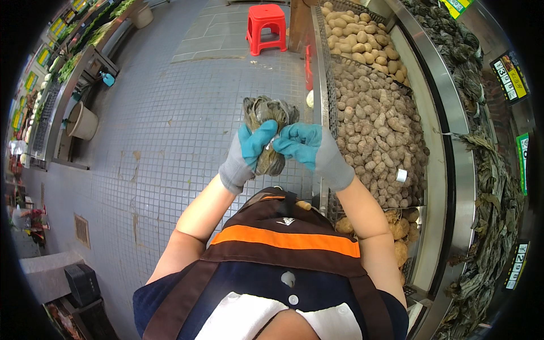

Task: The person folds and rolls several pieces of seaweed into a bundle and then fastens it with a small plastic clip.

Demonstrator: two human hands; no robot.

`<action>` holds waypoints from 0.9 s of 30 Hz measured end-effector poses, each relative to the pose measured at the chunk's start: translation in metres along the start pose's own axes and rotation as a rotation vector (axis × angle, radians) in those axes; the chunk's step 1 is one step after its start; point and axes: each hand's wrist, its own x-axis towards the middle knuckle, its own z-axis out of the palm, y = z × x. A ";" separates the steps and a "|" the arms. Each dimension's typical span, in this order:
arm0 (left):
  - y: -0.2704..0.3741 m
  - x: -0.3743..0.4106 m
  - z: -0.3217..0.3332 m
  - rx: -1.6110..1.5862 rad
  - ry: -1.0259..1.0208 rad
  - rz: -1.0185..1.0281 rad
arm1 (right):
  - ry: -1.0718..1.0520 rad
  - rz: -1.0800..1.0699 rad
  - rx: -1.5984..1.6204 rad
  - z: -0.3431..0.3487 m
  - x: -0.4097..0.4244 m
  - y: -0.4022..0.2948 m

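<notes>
My left hand [250,148], in a grey glove with a teal palm, grips a bundle of dried, greyish-green leafy vegetable [270,110] around its narrow middle. The bundle is upright over the floor in front of my apron, its loose top spread and its rounded lower end below the hand. My right hand [304,144], gloved alike, has its thumb and fingertips pinched together at the right side of the bundle's middle, beside a small pale piece. Whether the fingers hold this piece or a tie cannot be told.
At the right stands a produce bin with small taros [374,131], potatoes [357,38] and brown round roots [399,250]. Dark dried leaves [488,204] lie on a shelf beyond its metal edge [461,178]. A red plastic stool [267,27] stands ahead; a white bucket [83,122] is left.
</notes>
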 end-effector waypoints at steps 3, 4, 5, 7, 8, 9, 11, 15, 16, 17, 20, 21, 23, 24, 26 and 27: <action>0.003 0.003 0.003 0.066 0.032 0.023 | 0.058 -0.033 -0.014 0.009 -0.004 0.001; 0.004 0.004 0.001 0.086 0.012 0.019 | 0.059 -0.041 0.029 0.009 -0.006 0.001; 0.006 0.005 -0.002 0.105 -0.008 0.015 | 0.054 0.022 0.022 0.009 -0.007 -0.002; 0.008 0.007 -0.006 0.144 -0.036 -0.024 | 0.041 0.146 0.020 0.008 -0.007 -0.010; 0.009 0.007 -0.007 0.159 -0.045 -0.057 | 0.008 0.191 0.132 0.005 -0.008 -0.007; 0.010 0.007 -0.006 0.172 -0.057 -0.089 | -0.024 0.235 0.240 0.001 -0.009 -0.003; 0.012 0.006 0.000 0.158 -0.085 -0.082 | -0.072 0.319 0.316 -0.008 -0.010 -0.003; 0.008 0.007 -0.005 0.254 -0.149 -0.025 | -0.091 0.368 0.163 -0.008 -0.009 -0.023; 0.010 0.006 0.000 0.142 -0.118 -0.065 | -0.074 0.343 0.107 -0.003 -0.011 -0.030; 0.015 0.005 0.005 0.029 -0.088 -0.104 | -0.057 0.318 0.051 0.002 -0.012 -0.032; 0.023 0.010 0.008 -0.010 -0.083 -0.171 | 0.127 0.018 -0.178 0.018 -0.013 -0.018; 0.022 0.012 0.007 0.048 -0.085 -0.139 | 0.114 0.067 -0.135 0.019 -0.013 -0.019; 0.019 0.015 0.004 0.163 -0.088 -0.077 | 0.089 0.167 -0.048 0.020 -0.013 -0.022; 0.016 0.014 0.002 0.190 -0.104 -0.074 | 0.025 0.232 0.133 0.015 -0.013 -0.018; 0.012 0.014 -0.004 0.244 -0.137 -0.069 | -0.106 0.356 0.496 0.000 -0.012 -0.008; 0.010 0.013 -0.003 0.157 -0.117 -0.111 | -0.075 0.348 0.395 -0.001 -0.010 -0.008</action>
